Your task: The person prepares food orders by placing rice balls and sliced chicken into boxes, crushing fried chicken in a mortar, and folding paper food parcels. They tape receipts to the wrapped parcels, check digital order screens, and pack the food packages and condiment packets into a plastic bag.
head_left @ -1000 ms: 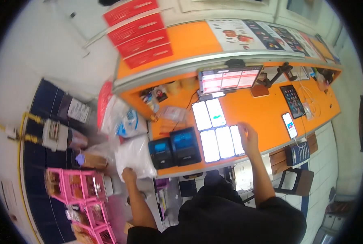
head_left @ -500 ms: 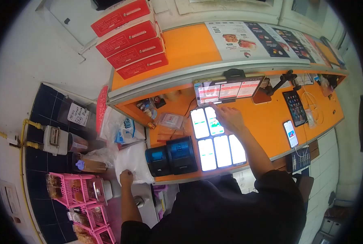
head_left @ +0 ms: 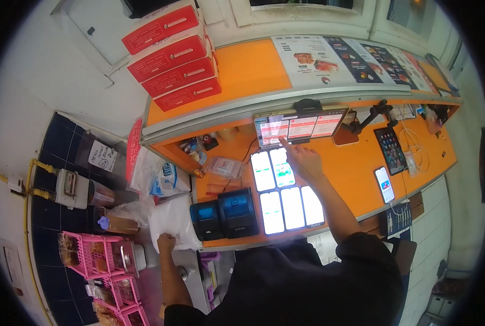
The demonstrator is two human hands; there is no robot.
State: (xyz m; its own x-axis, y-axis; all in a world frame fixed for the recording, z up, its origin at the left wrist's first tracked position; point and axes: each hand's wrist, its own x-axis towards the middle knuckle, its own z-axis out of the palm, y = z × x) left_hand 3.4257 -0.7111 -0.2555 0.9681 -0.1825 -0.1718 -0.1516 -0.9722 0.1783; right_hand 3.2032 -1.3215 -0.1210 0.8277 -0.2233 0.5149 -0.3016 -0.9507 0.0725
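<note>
My right hand [head_left: 304, 163] reaches over the counter with its index finger stretched out to the lower part of a tablet's screen [head_left: 302, 128]. That tablet stands propped up and shows white panels with red bands. Just below the hand lie several lit phones [head_left: 273, 211] in two rows, one partly behind my forearm. My left hand [head_left: 166, 243] is closed in a fist against a white plastic bag [head_left: 176, 221]; whether it pinches the bag is hidden. Between bag and phones stand two black label-printer-like boxes [head_left: 239, 212].
Red cartons [head_left: 184, 60] are stacked on the upper shelf beside printed menus [head_left: 313, 62]. At right lie a dark tablet [head_left: 390, 151] and a phone on a cable [head_left: 384, 185]. Pink baskets [head_left: 104, 255] with packaged food stand at lower left, below a gas meter [head_left: 71, 188].
The view has shifted slightly, so the counter things sit a little further left and lower. My right fingertip has moved slightly up onto the tablet's screen. My left hand stays by the bag.
</note>
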